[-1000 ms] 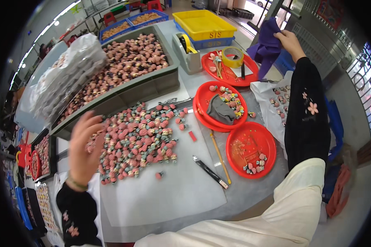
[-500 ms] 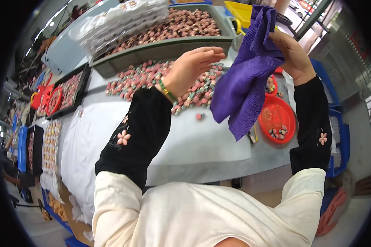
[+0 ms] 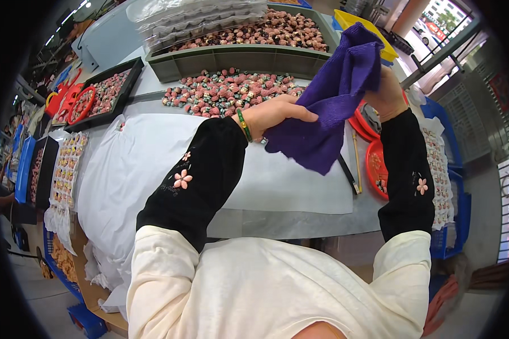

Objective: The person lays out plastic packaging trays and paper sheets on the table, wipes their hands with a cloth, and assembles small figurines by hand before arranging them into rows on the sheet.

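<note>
Though creased, apparently one cloth (image 3: pixel 335 100).

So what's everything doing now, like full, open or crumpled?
Purple cloth: crumpled, held up
Right hand: gripping the cloth
Left hand: thumb over the cloth, fingers hidden
Green-grey bin: open, well filled
Pink pieces: loose, heaped
Black tray: open, filled
Red dish: open, partly hidden

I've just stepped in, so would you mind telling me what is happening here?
The person's right grip holds up a purple cloth, and the left grip is at the cloth's other side, its thumb over the fabric; whether it has closed is hidden. Beyond, small pink pieces lie spread in front of a grey-green bin of similar ones.
</note>
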Demonstrator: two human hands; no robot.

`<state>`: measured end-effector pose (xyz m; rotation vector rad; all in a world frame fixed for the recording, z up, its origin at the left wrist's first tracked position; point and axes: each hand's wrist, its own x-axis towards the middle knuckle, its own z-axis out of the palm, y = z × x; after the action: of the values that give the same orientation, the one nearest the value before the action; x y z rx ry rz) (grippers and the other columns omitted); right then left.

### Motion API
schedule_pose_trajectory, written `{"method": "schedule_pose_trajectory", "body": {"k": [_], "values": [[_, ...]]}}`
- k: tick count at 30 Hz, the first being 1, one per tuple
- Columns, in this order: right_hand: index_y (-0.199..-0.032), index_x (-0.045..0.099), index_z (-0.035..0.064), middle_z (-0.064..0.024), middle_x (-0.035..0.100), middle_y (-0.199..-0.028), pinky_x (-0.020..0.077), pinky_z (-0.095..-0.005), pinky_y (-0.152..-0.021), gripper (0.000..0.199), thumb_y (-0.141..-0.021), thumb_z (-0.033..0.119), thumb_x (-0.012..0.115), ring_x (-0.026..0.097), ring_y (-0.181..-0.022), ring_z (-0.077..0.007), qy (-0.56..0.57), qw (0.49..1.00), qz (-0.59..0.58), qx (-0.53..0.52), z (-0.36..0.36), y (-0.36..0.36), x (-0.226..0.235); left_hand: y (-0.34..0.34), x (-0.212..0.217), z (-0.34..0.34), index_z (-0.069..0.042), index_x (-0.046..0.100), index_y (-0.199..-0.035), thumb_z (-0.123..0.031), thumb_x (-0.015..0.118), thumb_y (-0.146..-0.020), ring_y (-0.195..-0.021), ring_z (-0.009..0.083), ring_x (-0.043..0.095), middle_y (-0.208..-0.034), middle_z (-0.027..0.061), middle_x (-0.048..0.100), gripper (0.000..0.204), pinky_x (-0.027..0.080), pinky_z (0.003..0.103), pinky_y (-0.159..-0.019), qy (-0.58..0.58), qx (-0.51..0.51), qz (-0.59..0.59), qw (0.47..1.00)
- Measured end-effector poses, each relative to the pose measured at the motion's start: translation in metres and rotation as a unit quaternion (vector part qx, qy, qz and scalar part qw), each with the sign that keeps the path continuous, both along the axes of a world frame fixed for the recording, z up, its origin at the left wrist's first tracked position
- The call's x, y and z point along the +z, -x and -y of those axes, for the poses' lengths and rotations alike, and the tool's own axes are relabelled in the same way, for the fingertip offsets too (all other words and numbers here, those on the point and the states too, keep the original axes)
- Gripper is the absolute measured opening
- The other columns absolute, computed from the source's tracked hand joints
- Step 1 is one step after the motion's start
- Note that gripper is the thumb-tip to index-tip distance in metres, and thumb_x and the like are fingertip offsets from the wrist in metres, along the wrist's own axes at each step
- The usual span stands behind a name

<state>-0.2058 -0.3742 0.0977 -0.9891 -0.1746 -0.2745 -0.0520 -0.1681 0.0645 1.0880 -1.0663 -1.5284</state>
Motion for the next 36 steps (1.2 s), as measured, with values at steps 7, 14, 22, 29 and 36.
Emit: {"method": "schedule_pose_trajectory", "body": {"k": [7, 14, 22, 29, 36], "values": [[-0.100, 0.059, 0.0041, -0.0091, 0.057, -0.106, 0.0380, -0.0334, -0.090, 0.029, -0.073, -0.005, 0.053, 0.052, -0.102, -0.0229, 0.764, 0.566, 0.072, -0.301, -0.060, -0.012, 0.000, -0.009, -0.024, 0.005, -0.001, 0.051, -0.110, -0.026, 0.050, -0.085, -0.090, 0.0181, 0.060, -0.101, 0.0114, 0.060, 0.035, 0.047, 0.033, -0.081, -0.046, 0.005, -0.401, 0.915], [-0.137, 0.006, 0.0021, -0.0184, 0.020, -0.139, 0.0160, -0.0366, -0.105, 0.102, -0.065, 0.023, 0.074, 0.018, -0.131, -0.0266, 0.600, 0.738, -0.041, -0.308, -0.073, 0.000, -0.036, 0.006, -0.018, -0.001, -0.003, 0.053, -0.108, -0.009, 0.051, -0.082, -0.084, 0.0165, 0.060, -0.100, 0.0066, 0.059, 0.027, 0.050, 0.030, -0.071, 0.019, 0.240, -0.160, 0.957], [-0.137, 0.002, 0.0029, -0.0252, 0.013, -0.137, 0.0158, -0.0457, -0.103, 0.129, -0.044, 0.042, 0.082, 0.015, -0.127, -0.0404, 0.697, 0.583, -0.014, -0.417, -0.067, -0.014, -0.056, 0.011, -0.028, 0.014, 0.001, 0.057, -0.100, -0.016, 0.053, -0.082, -0.081, 0.0161, 0.056, -0.095, 0.0087, 0.057, 0.025, 0.044, 0.027, -0.071, 0.310, 0.297, 0.226, 0.874], [-0.136, 0.004, 0.0006, -0.0230, 0.016, -0.136, 0.0161, -0.0481, -0.100, 0.115, -0.053, 0.030, 0.077, 0.014, -0.127, -0.0412, 0.703, 0.539, 0.016, -0.464, -0.082, -0.024, -0.056, 0.008, -0.028, 0.015, 0.001, 0.059, -0.087, -0.029, 0.044, -0.091, -0.067, 0.0055, 0.054, -0.077, 0.0021, 0.060, 0.033, 0.045, 0.020, -0.059, 0.091, 0.144, -0.016, 0.985], [-0.138, 0.007, 0.0061, -0.0205, 0.013, -0.137, 0.0128, -0.0603, -0.096, 0.100, -0.059, 0.017, 0.067, 0.012, -0.128, -0.0414, 0.739, 0.515, 0.008, -0.434, -0.085, -0.027, -0.065, -0.002, -0.035, 0.014, 0.000, 0.058, -0.101, -0.018, 0.060, -0.083, -0.076, 0.0084, 0.056, -0.088, 0.0024, 0.061, 0.026, 0.046, 0.023, -0.070, 0.076, 0.004, 0.094, 0.993]]}}
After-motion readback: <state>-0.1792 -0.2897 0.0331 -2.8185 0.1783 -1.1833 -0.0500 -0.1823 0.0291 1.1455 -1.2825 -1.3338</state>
